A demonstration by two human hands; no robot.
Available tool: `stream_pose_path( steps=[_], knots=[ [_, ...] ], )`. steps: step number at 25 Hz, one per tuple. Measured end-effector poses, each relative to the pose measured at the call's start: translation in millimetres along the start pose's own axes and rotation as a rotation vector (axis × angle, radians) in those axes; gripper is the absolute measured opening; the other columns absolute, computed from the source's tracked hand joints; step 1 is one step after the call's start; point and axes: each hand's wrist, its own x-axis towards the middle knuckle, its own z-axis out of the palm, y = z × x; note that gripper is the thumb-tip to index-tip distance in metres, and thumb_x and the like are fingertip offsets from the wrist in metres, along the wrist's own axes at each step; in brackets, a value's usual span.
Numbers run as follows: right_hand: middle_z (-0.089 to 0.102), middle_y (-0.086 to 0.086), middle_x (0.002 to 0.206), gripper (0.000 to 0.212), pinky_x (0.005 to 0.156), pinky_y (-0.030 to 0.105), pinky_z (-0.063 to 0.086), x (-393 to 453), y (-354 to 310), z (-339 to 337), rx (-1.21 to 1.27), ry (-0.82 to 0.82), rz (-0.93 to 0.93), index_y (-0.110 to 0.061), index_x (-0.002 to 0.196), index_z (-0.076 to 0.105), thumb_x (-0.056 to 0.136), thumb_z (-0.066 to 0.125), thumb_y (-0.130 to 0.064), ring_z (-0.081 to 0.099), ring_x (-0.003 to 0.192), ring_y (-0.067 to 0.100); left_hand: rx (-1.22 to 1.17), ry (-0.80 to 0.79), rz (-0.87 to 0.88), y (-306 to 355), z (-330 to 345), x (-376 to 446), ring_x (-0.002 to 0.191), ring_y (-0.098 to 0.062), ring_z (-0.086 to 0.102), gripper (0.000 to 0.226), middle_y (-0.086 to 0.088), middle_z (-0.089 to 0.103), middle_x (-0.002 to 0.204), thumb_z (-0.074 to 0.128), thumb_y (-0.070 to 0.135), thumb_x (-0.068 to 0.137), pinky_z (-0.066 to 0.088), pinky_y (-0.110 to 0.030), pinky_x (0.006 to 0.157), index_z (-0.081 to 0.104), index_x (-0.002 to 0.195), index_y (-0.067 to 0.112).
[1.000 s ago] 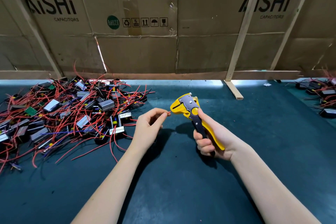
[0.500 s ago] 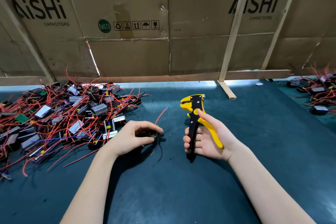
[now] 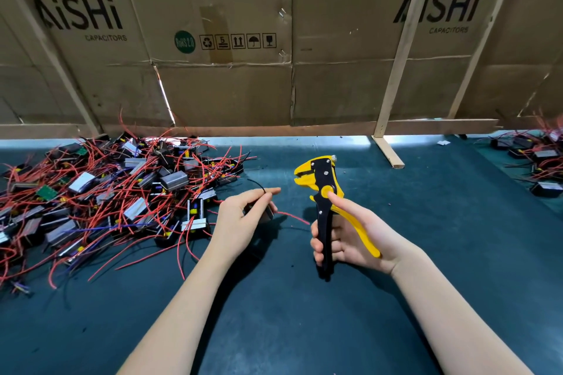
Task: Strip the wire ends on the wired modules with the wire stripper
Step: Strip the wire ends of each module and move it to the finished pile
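My right hand (image 3: 350, 231) grips the yellow and black wire stripper (image 3: 324, 189) upright over the dark green table, jaws pointing left. My left hand (image 3: 243, 216) holds a small wired module (image 3: 268, 213), mostly hidden under the fingers. Its black wire (image 3: 257, 184) loops up past my forefinger and thumb, and its red wire (image 3: 292, 216) trails right toward the stripper handle. The stripper jaws are a short way to the right of my left fingertips and hold no wire.
A large heap of modules with red wires (image 3: 106, 192) covers the left of the table (image 3: 304, 329). A smaller group of modules (image 3: 536, 158) lies at the far right. Cardboard sheets (image 3: 228, 39) on wooden struts (image 3: 393, 100) wall off the back.
My left hand has lifted the module off the table and raised the black wire between forefinger and thumb. The stripper has turned its jaws toward the left hand.
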Motion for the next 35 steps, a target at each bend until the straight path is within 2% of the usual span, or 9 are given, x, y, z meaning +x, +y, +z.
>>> stream_pose_path(
  steps=[3,6,13,15,18,22,24,31,35],
  knots=[
    [0.062,0.016,0.082,0.063,0.075,0.036,0.053,0.0,-0.7,1.0,-0.049,-0.010,-0.002,-0.005,0.091,0.061,0.085,0.053,-0.067,0.062,0.075,0.033,0.009,-0.033,0.000,1.1,4.2,-1.7,0.056,-0.011,0.052,0.027,-0.007,0.059,0.059,0.049,0.021,0.102,0.041,-0.020,0.060,0.073,0.090,0.020],
    [0.062,0.015,0.083,0.065,0.078,0.037,0.052,-1.0,-1.1,0.4,-0.064,-0.041,0.023,-0.006,0.091,0.061,0.082,0.051,-0.069,0.063,0.075,0.032,0.035,-0.083,0.008,2.8,4.3,-3.1,0.051,-0.011,0.050,0.031,-0.010,0.057,0.056,0.050,0.022,0.101,0.039,-0.026,0.057,0.063,0.074,0.016],
    [0.060,0.015,0.084,0.065,0.076,0.038,0.054,-1.0,-0.4,0.0,-0.063,-0.118,0.060,-0.006,0.094,0.060,0.082,0.053,-0.070,0.062,0.076,0.033,-0.002,-0.053,0.049,5.0,2.3,-1.9,0.066,-0.013,0.059,0.017,0.000,0.065,0.067,0.057,0.016,0.098,0.045,-0.028,0.067,0.069,0.090,0.025],
    [0.060,0.015,0.083,0.065,0.076,0.038,0.054,-1.7,-0.9,-0.1,-0.043,-0.134,0.075,-0.006,0.094,0.060,0.082,0.054,-0.070,0.062,0.076,0.033,0.014,-0.040,0.046,3.5,0.4,-0.6,0.065,-0.018,0.054,0.020,0.000,0.066,0.070,0.059,0.016,0.096,0.041,-0.030,0.065,0.073,0.086,0.027],
    [0.060,0.014,0.083,0.066,0.075,0.036,0.053,-1.4,-0.6,-0.2,-0.072,-0.159,0.079,-0.007,0.093,0.060,0.081,0.054,-0.071,0.062,0.076,0.032,0.084,-0.023,0.034,2.0,-2.2,-0.2,0.057,-0.004,0.044,0.022,0.011,0.062,0.061,0.065,0.020,0.093,0.034,-0.024,0.061,0.074,0.074,0.027],
    [0.059,0.014,0.083,0.065,0.074,0.036,0.053,-0.2,0.0,0.1,-0.082,-0.159,0.081,-0.007,0.092,0.061,0.080,0.055,-0.071,0.061,0.076,0.032,0.123,0.068,-0.011,0.9,-0.9,0.1,0.070,-0.014,0.048,0.024,0.002,0.064,0.063,0.068,0.024,0.085,0.037,-0.029,0.068,0.071,0.063,0.030],
    [0.059,0.014,0.082,0.064,0.074,0.035,0.052,-0.2,0.4,-0.9,-0.077,-0.155,0.078,-0.007,0.090,0.061,0.080,0.055,-0.071,0.060,0.074,0.031,0.129,0.075,-0.015,0.4,-0.4,0.2,0.076,-0.014,0.049,0.023,0.000,0.065,0.067,0.067,0.020,0.081,0.038,-0.025,0.069,0.069,0.061,0.030],
    [0.054,0.011,0.074,0.064,0.064,0.032,0.049,0.3,1.7,-0.2,-0.084,-0.113,0.075,-0.010,0.082,0.060,0.077,0.059,-0.074,0.054,0.063,0.029,0.127,0.035,-0.015,0.3,-3.5,1.1,0.075,-0.009,0.046,0.029,-0.004,0.063,0.070,0.068,0.009,0.080,0.034,-0.016,0.065,0.067,0.060,0.029],
    [0.047,0.015,0.079,0.070,0.060,0.034,0.047,1.7,3.1,0.9,-0.069,-0.056,0.050,-0.010,0.091,0.055,0.074,0.062,-0.078,0.049,0.061,0.029,0.129,0.027,-0.012,-0.3,-5.5,2.3,0.075,-0.011,0.047,0.031,-0.005,0.062,0.071,0.068,0.010,0.082,0.034,-0.019,0.066,0.067,0.060,0.031]
  ],
)
